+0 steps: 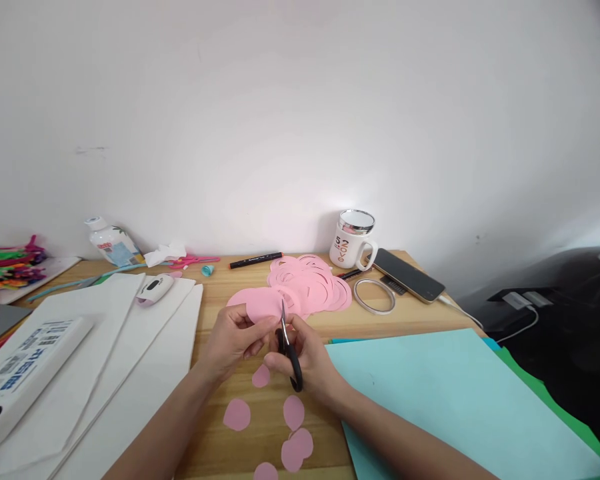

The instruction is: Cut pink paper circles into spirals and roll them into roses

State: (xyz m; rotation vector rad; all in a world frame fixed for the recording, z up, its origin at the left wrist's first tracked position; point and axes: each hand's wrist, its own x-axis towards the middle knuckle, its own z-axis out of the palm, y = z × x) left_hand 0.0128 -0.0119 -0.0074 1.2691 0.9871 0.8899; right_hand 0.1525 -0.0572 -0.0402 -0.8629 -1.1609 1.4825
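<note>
My left hand (237,341) pinches a piece of pink paper (263,305) between thumb and fingers. In my right hand (307,363) is a pair of scissors (294,367) with black handles, its blades pointing up at the paper's right edge. Behind both hands lies a heap of pink paper rings (313,283), cut-out offcuts overlapping one another. Below the hands, several small pink paper petals (237,415) are scattered on the wooden table (215,447). My right hand's fingertips are partly hidden behind the scissors and paper.
White paper sheets (167,353) lie left, bearing a white box (30,373). Light blue paper (420,393) covers the right side. At the back stand a mug (347,248) and a white bottle (113,243), with a black marker (256,261), a tape ring (374,297) and a phone (407,275).
</note>
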